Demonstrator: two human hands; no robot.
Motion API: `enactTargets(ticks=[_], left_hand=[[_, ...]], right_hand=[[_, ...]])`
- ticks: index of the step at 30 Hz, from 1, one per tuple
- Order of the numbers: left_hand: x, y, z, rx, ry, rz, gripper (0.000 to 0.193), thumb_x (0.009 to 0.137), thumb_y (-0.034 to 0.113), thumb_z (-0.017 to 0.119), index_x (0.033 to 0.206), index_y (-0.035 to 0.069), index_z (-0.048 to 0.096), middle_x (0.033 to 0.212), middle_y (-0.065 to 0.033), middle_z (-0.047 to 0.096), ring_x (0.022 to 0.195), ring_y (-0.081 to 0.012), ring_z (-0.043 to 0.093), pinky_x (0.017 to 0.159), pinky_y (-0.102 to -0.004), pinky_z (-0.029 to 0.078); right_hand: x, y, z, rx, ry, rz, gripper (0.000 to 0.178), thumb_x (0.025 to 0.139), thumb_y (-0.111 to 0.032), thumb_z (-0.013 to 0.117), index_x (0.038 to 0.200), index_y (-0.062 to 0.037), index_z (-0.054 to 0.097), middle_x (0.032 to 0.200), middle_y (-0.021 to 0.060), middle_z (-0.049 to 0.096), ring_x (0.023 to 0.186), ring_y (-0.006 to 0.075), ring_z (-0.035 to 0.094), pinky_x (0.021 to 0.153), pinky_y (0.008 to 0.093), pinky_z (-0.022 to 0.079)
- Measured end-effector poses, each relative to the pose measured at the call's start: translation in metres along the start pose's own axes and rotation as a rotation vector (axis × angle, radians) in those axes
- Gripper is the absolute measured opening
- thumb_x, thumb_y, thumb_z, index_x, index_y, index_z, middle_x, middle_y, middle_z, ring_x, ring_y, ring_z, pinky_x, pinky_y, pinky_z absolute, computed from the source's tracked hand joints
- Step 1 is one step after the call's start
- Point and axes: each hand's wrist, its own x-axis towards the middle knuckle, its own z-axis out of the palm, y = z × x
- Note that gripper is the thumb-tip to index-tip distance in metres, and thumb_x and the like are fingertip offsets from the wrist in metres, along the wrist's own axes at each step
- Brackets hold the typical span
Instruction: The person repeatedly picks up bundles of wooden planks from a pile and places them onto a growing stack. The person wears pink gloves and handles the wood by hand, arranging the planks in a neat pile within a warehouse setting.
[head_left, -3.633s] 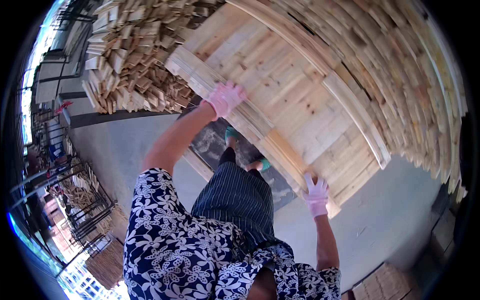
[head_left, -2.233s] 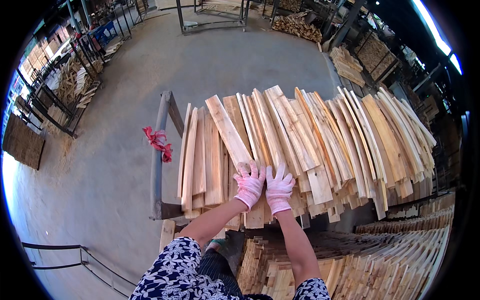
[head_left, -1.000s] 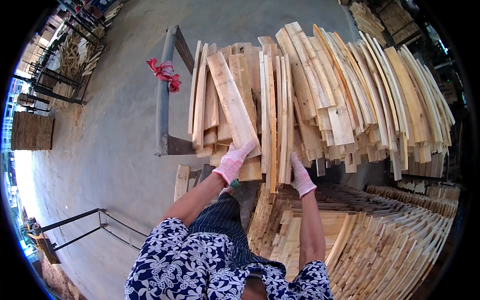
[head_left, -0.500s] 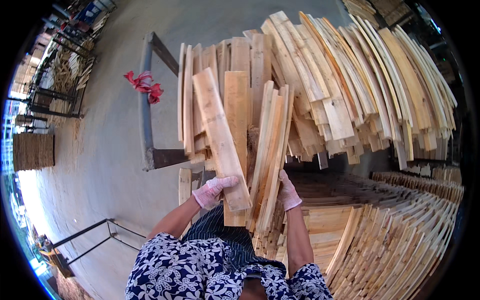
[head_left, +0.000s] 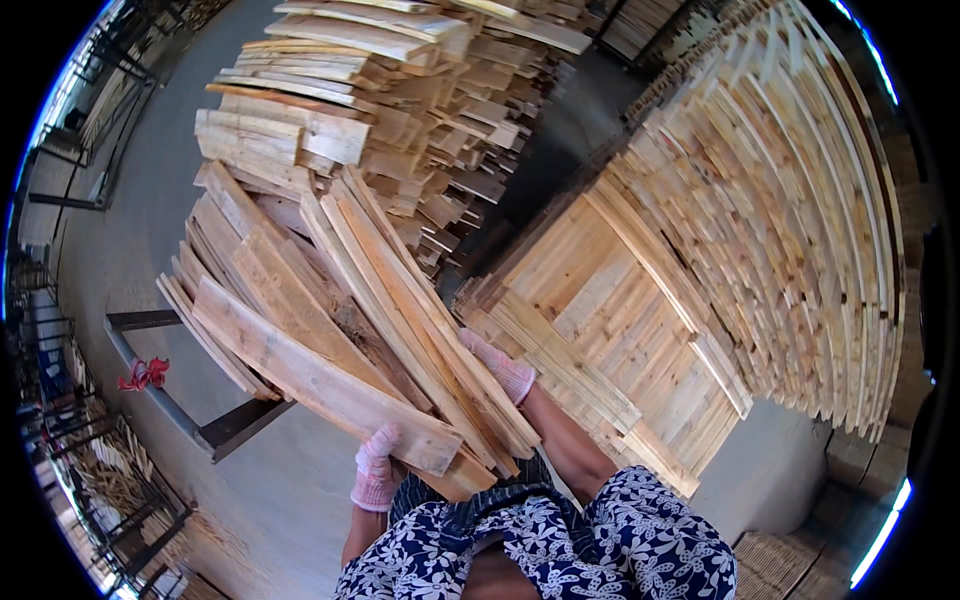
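I carry a bundle of narrow wooden boards (head_left: 400, 320) in front of my body, gripping it from both sides near its close end. My left hand (head_left: 376, 468), in a pale pink knitted glove, is closed on the left edge, with the thumb up against a wide pale board (head_left: 320, 376). My right hand (head_left: 498, 365), gloved alike, presses the right side of the bundle; its fingers are partly hidden beneath. The boards fan apart slightly toward their far ends, which overlap more boards behind, so where the bundle ends there is hard to tell.
A large pile of boards (head_left: 330, 130) lies far left, beside a grey metal frame (head_left: 165, 375) with a red cloth strip (head_left: 145, 374) tied on. To the right stands a low, flat-topped board stack (head_left: 600, 300), with a tall stack (head_left: 770, 200) behind it.
The view has swung to the right, so the pile and frame now sit farther left and the flat-topped stack shows fully. Both hands keep hold of the boards, which now slant to the upper left.
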Motion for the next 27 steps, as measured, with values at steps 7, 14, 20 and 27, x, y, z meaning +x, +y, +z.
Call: enactTargets(ticks=[7,14,20,27], left_hand=[[0.005,-0.074,0.069,0.261,-0.188,-0.269,0.053,0.087,0.019,0.078,0.132,-0.001,0.057,0.117,-0.0133,0.068,0.11,-0.0293,0.068,0.097,-0.0471,0.057],[0.07,-0.198,0.193,0.596,-0.593,-0.316,0.056,0.085,0.017,0.078,0.133,-0.001,0.055,0.117,-0.0109,0.068,0.106,-0.0236,0.068,0.096,-0.0397,0.056],[0.127,-0.281,0.241,0.925,-0.599,-0.209,0.057,0.078,0.008,0.083,0.129,0.003,0.056,0.11,-0.0068,0.069,0.101,-0.0182,0.066,0.088,-0.0367,0.056],[0.197,-0.211,0.219,1.894,-0.34,0.227,0.083,0.074,0.035,0.086,0.144,0.008,0.05,0.134,-0.0205,0.058,0.117,-0.0315,0.063,0.101,-0.0445,0.051]], right_hand=[[-0.104,0.056,-0.117,0.359,0.147,-0.29,0.075,0.098,-0.062,0.056,0.143,-0.0024,0.055,0.136,0.0136,0.063,0.118,0.0209,0.063,0.103,0.033,0.05],[-0.236,0.105,-0.237,0.371,0.582,-0.637,0.077,0.096,-0.058,0.061,0.146,-0.0005,0.051,0.133,0.0122,0.063,0.12,0.0207,0.061,0.102,0.0332,0.049],[-0.247,0.075,-0.299,-0.367,1.305,-0.128,0.11,0.08,-0.054,0.076,0.161,-0.0087,0.017,0.141,0.0304,0.05,0.126,0.0408,0.057,0.105,0.0478,0.048],[-0.213,0.073,-0.292,-0.296,1.513,-0.07,0.117,0.073,-0.045,0.084,0.162,-0.0188,0.013,0.142,0.0365,0.042,0.13,0.0496,0.051,0.104,0.0523,0.048]])
